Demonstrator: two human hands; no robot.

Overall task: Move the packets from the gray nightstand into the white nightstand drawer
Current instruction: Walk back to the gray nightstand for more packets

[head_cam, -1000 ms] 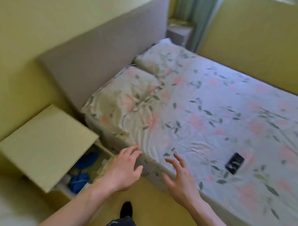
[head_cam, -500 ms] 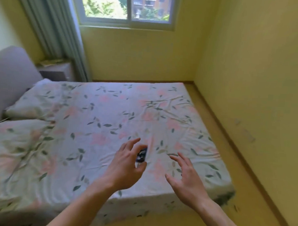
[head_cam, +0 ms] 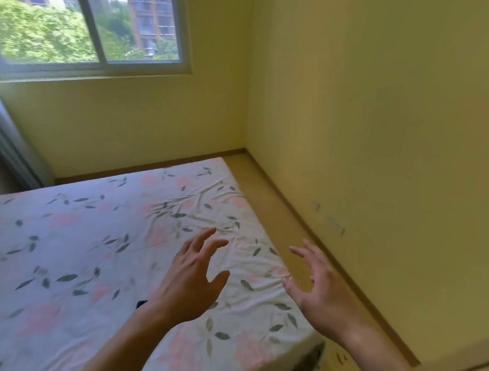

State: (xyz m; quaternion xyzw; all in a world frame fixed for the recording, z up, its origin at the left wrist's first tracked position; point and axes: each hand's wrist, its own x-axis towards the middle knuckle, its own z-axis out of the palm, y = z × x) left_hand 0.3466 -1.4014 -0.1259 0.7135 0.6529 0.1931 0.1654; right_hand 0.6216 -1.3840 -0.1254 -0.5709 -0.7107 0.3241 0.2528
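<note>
The person appears to be between trips, walking round the foot of the bed with nothing carried: the left hand (head_cam: 190, 278) is held out over the mattress with its fingers spread and relaxed, and the right hand (head_cam: 316, 286) hovers at about three o'clock from it, above the corner of the bed (head_cam: 74, 262) and the strip of floor (head_cam: 276, 203), fingers likewise splayed and holding nothing. Neither nightstand is in view, and no packet can be seen with certainty; a small dark object (head_cam: 142, 304) peeps out from under the left wrist at about seven o'clock of that hand, lying on the sheet, but too little of it shows to say what it is. The next move probably calls for reaching whichever nightstand holds the remaining packets and taking hold of one. The bed wears a rumpled floral sheet with pink blooms and grey-green leaves, creased most towards twelve o'clock of the left hand. Yellow walls (head_cam: 380, 135) meet at a corner, a wooden skirting runs along the floor, and a window (head_cam: 90, 27) at eleven o'clock shows trees and buildings.
</note>
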